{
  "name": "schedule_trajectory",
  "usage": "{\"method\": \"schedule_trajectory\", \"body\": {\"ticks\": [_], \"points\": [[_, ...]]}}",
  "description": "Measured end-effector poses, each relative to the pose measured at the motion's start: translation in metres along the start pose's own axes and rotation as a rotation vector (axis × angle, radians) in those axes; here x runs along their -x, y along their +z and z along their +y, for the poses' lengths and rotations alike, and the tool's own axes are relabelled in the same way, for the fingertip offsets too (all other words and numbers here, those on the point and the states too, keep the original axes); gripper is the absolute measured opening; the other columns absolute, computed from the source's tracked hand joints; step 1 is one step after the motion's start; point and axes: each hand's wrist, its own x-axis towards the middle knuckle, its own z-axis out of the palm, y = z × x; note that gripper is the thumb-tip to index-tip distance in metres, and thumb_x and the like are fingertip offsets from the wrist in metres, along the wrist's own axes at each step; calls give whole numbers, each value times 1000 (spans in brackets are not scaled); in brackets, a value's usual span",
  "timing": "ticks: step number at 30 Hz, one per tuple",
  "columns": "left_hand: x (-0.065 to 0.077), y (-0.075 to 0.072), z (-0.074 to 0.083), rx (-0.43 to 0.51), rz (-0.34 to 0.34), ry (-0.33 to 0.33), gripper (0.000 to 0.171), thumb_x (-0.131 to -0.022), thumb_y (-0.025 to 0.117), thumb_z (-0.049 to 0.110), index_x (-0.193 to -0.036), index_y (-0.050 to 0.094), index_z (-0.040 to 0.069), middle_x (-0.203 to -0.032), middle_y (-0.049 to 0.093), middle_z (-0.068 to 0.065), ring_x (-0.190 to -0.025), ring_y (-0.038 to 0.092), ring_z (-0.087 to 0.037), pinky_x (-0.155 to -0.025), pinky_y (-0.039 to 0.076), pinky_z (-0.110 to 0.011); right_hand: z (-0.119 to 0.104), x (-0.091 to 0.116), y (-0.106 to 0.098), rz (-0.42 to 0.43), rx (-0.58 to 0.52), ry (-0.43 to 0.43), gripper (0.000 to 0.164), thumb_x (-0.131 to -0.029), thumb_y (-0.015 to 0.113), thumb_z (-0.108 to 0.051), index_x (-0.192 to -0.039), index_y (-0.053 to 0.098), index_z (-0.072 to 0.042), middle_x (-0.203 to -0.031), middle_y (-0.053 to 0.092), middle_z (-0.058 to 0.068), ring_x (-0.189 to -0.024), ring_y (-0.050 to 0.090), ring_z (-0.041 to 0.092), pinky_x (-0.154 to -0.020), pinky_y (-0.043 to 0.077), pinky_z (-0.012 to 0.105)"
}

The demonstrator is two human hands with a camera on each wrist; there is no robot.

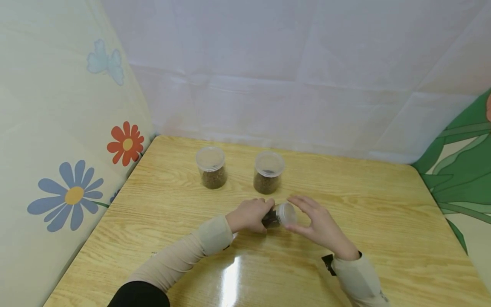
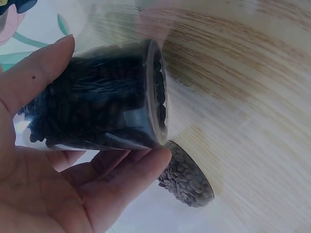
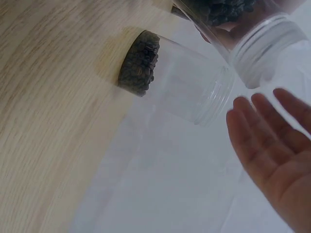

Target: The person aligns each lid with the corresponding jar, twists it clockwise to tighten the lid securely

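My left hand [image 1: 251, 214] grips a clear plastic jar [image 2: 104, 97] round its body, fingers below and thumb above in the left wrist view. Dark coffee beans fill part of it. The jar is tilted on its side above the table, with its translucent lid [image 1: 287, 214] pointing right. Beside that lid is my right hand [image 1: 320, 224], its fingers and thumb spread around the lid end. In the right wrist view the right fingers [image 3: 257, 119] are extended and hold nothing; a small gap separates them from the lid.
Two similar lidded jars with beans stand upright on the wooden table [image 1: 161, 192] beyond my hands: a left jar [image 1: 212, 170] and a right jar [image 1: 267, 177]. A white cloth [image 1: 249, 106] hangs behind the table, with flower-printed cloth [image 1: 57, 128] at the left.
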Motion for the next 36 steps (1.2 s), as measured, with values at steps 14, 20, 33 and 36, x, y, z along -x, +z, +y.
{"method": "schedule_trajectory", "body": {"ticks": [14,20,33,36], "points": [[-4,-6,0,-13,10,9,54,-65,82,29,-105,48,17,-90,56,1,-78,54,-13,-59,45,-28,1,-7,-5,11,35,-106,55,-67,80,-15,-115,58,0,-110,59,13,-93,60,28,-76,51,42],[-4,-7,2,-15,8,4,54,-64,83,28,-105,49,17,-90,56,0,-78,54,-13,-59,46,-27,0,-8,-3,18,46,-56,49,-71,78,-20,-112,59,1,-102,62,8,-83,61,20,-68,52,33],[-1,2,2,-16,23,7,55,-61,84,29,-102,48,18,-86,56,1,-75,54,-14,-56,45,-28,-3,-1,1,-24,33,11,62,-71,77,-29,-121,54,-2,-116,56,16,-102,56,33,-81,47,47],[0,7,1,-7,29,16,55,-60,84,29,-101,49,18,-85,56,1,-74,54,-13,-56,44,-28,-3,1,2,-23,26,-23,62,-69,78,-25,-121,55,-3,-118,55,18,-104,54,35,-82,46,49]]}}
